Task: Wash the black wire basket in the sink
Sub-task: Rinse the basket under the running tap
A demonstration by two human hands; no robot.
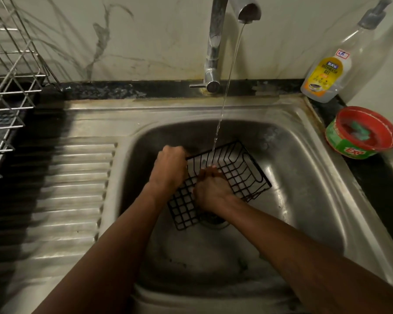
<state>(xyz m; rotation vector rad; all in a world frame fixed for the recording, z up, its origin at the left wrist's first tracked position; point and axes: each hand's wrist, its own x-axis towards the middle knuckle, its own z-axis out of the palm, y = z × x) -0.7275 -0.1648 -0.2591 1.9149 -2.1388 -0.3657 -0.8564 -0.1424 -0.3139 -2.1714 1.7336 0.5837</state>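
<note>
The black wire basket (238,171) is tilted inside the steel sink (304,177), above the drain. My left hand (169,167) grips its far left rim. My right hand (210,191) lies inside the basket with fingers curled against the wire grid; I cannot tell whether it holds anything. A thin stream of water (225,98) runs from the tap (216,41) onto the basket just beyond my right fingers.
A ribbed draining board (73,189) lies to the left, with a steel dish rack (9,87) at the far left. A dishwash gel bottle (331,64) and a red-rimmed tub of dish soap with a green scrub pad (361,132) stand at the right.
</note>
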